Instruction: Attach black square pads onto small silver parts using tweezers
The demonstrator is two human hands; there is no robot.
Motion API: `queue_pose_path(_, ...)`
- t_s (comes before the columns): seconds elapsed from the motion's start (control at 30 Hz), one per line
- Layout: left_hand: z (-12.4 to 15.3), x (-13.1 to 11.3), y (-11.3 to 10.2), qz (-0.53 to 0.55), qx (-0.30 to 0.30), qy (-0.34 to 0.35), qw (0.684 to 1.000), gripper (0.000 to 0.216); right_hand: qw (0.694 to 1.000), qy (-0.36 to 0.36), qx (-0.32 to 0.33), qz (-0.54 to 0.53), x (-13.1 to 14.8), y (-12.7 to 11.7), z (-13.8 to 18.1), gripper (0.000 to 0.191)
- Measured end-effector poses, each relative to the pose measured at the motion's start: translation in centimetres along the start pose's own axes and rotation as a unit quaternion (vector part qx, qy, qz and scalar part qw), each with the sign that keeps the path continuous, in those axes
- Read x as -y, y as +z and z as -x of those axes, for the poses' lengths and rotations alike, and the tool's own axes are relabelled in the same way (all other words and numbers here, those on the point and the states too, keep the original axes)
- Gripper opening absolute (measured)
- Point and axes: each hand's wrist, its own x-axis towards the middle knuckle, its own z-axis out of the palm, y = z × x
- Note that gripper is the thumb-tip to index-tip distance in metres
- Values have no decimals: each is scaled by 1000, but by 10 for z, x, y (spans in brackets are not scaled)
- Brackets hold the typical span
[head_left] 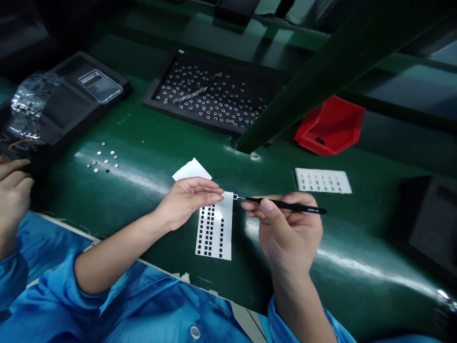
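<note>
In the middle of the frame the left hand pinches the top edge of a white sheet printed with rows of black squares; the sheet hangs down toward the lower edge over the green surface. The right hand is closed around black tweezers, which lie almost level across the frame with the tip pointing left. A small square piece sits at that tip, just right of the sheet's upper corner and close to the left fingertips. The right hand is the one carrying it.

Toward the upper middle lies a dark tray of similar pieces, with a red bin to its right. Another person's hand rests at the far left.
</note>
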Motion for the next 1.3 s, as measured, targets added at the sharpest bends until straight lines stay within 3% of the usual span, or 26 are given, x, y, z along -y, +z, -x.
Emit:
queue_pose_path(0.17,-1,3,-1,-44,-16,35,998,27,1000,4,-2,6,2,2,1,41)
queue_pose_path(0.53,0,4,-1,-89,-42,25,995,29,999,7,6,47,-14,5,0,43)
queue_pose_path(0.73,0,0,0,-99,-32,19,994,19,999,14,8,51,-19,2,-2,43)
queue_pose_path(0.9,1,-4,4,-91,-19,-4,996,10,998,34,25,52,-16,1,-3,41)
queue_pose_path(1.1,1,-8,3,-95,1,-47,994,15,996,69,52,34,-14,1,-5,49)
queue_pose_path(1.3,0,-9,4,-80,-2,-59,995,13,995,69,63,39,-15,1,-2,42)
